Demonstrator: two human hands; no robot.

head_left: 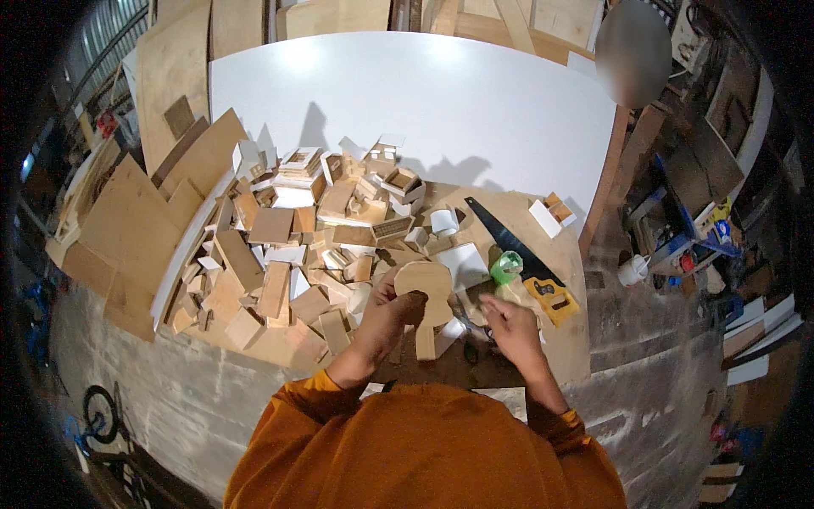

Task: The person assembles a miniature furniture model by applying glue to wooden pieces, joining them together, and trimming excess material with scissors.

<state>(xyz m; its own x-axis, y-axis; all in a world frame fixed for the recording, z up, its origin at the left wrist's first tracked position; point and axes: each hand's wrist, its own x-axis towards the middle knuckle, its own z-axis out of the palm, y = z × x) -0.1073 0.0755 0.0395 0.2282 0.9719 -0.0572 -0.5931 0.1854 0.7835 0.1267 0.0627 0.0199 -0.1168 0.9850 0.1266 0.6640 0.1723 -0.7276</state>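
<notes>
round wood piece [426, 287] gripped by left hand [392, 312] | right hand [509, 327] grip cannot be told | risk: handsaw [517, 254] at 2 o'clock could be knocked, green tape roll [506, 266] dislodged

white board [441, 93] far edge | wood offcuts heap [297, 246] left half | handsaw [519, 254] right side | tape roll [444, 222] mid-bench

Just one view here, a head-worn fisheye looking steeply down over the person's own chest. It sits fairly close above the bench [543, 339], and edges bend toward the rim.
</notes>
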